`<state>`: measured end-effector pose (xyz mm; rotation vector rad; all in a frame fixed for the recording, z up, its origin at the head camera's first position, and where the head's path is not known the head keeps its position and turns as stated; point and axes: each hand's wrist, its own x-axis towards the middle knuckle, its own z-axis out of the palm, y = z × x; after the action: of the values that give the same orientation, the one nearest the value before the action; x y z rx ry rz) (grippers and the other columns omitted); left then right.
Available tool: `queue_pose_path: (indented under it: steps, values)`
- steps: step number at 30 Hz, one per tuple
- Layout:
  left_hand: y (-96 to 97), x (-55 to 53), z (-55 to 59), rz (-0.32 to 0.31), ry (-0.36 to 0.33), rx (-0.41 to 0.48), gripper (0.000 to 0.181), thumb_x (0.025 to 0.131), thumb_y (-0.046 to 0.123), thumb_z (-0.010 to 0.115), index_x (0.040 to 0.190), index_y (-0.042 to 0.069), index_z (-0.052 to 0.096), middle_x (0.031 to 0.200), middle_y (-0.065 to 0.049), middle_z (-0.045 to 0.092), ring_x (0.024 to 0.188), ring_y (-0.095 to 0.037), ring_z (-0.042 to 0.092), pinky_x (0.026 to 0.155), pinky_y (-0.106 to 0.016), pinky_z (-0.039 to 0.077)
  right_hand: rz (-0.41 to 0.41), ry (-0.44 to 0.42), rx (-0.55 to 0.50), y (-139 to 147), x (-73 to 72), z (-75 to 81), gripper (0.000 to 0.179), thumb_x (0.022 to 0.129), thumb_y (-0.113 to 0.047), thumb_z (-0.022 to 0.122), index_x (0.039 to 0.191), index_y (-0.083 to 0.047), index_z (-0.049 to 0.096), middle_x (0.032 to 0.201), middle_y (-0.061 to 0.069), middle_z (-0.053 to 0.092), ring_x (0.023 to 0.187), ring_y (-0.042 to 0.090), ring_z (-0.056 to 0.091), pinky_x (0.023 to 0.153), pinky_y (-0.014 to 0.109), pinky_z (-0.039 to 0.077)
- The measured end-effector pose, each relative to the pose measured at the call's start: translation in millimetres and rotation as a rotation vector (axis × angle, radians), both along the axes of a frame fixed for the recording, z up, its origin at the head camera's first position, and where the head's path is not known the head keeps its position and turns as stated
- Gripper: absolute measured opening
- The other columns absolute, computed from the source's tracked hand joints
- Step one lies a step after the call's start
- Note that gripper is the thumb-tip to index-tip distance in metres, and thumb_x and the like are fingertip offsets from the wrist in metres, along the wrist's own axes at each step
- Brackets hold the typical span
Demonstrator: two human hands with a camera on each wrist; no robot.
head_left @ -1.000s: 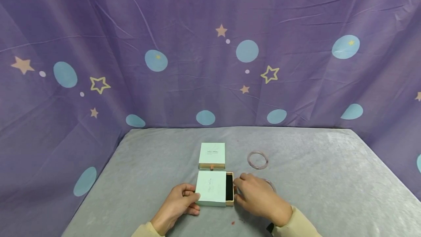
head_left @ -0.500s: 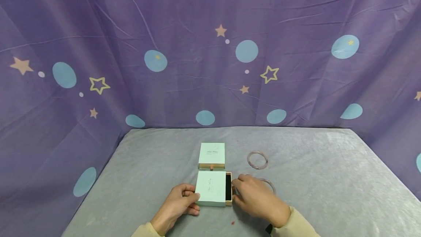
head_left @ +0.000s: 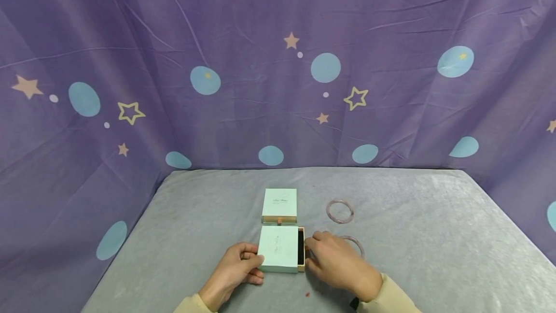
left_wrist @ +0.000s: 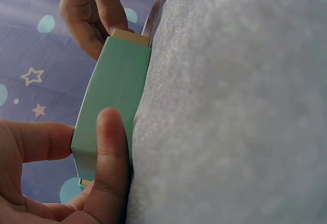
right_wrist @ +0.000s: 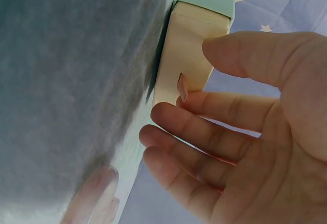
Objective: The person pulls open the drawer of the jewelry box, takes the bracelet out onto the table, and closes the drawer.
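Observation:
A mint-green drawer box (head_left: 279, 248) lies on the grey cloth, its tan drawer (head_left: 301, 268) sticking out a little on the right and showing a black lining. My left hand (head_left: 236, 267) grips the box's left end between thumb and fingers. At the other end, my right hand (head_left: 339, 262) presses thumb and fingertips against the drawer front. A small brown ribbon tab (right_wrist: 182, 87) sticks out there beside the index fingertip in the right wrist view. Partly hidden behind the right hand lies a pinkish bangle (head_left: 357, 241).
A second mint-green box (head_left: 280, 202), drawn shut, stands just behind the first. Another pinkish bangle (head_left: 340, 211) lies to its right. Small red specks (head_left: 307, 294) mark the grey cloth (head_left: 195, 216) near the front. A purple patterned curtain (head_left: 243, 124) hangs behind the table.
My right hand has moved slightly left, and the drawer has slid further into its sleeve. The left hand and the sleeve have stayed in place.

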<state>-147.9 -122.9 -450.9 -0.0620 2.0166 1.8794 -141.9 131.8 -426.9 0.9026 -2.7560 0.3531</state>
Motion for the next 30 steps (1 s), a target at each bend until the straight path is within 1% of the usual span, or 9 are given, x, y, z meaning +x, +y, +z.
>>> queue_pose_path:
  steps: [4,7,14,21,25,30]
  values:
    - [-0.2,0.0,0.9,-0.001,0.002,0.004,0.046,0.089,0.005,0.064,0.122,-0.016,0.041,0.09,-0.013,0.051,0.061,-0.02,0.063,0.061,-0.036,0.057,-0.001,0.003,0.006,-0.8,0.5,-0.5,0.016,0.081,-0.023,0.071,0.094,-0.015,0.066,0.083,-0.005,0.058,0.077,0.015,0.058,0.065,0.033,0.048]
    - [-0.2,0.0,1.5,-0.002,0.0,0.005,0.046,0.088,0.005,0.064,0.122,-0.016,0.041,0.09,-0.014,0.052,0.061,-0.02,0.063,0.061,-0.036,0.057,0.0,0.007,0.009,-1.6,1.0,-0.6,0.017,0.08,-0.024,0.071,0.093,-0.015,0.066,0.083,-0.005,0.058,0.077,0.015,0.058,0.064,0.033,0.048]
    - [-0.6,0.3,1.9,-0.005,-0.001,0.003,0.046,0.088,0.005,0.064,0.122,-0.016,0.042,0.09,-0.014,0.051,0.062,-0.02,0.063,0.061,-0.036,0.057,-0.002,-0.038,0.02,-3.3,1.6,-0.4,0.022,0.081,-0.026,0.071,0.097,-0.012,0.065,0.081,-0.004,0.056,0.075,0.015,0.056,0.06,0.032,0.047]
    - [-0.6,0.8,1.9,-0.005,-0.001,0.007,0.046,0.089,0.005,0.064,0.122,-0.016,0.041,0.09,-0.014,0.051,0.062,-0.02,0.063,0.061,-0.036,0.057,0.0,-0.021,0.019,-4.0,2.7,-0.6,0.022,0.08,-0.026,0.071,0.097,-0.013,0.065,0.079,-0.005,0.055,0.073,0.015,0.056,0.06,0.033,0.046]
    - [-0.9,0.3,1.4,-0.005,-0.005,0.006,0.046,0.088,0.005,0.064,0.122,-0.016,0.041,0.09,-0.014,0.052,0.062,-0.02,0.063,0.061,-0.036,0.057,0.004,-0.029,0.029,-4.0,2.5,-0.2,0.026,0.081,-0.028,0.072,0.1,-0.013,0.065,0.08,-0.004,0.056,0.074,0.015,0.056,0.059,0.033,0.047]
    - [-1.2,-0.4,-0.3,-0.007,-0.006,0.009,0.046,0.089,0.005,0.064,0.122,-0.017,0.04,0.09,-0.014,0.052,0.062,-0.02,0.063,0.062,-0.036,0.057,0.007,-0.017,0.028,-4.4,3.3,-1.6,0.03,0.08,-0.031,0.073,0.104,-0.013,0.064,0.079,-0.004,0.055,0.074,0.016,0.057,0.058,0.033,0.047]
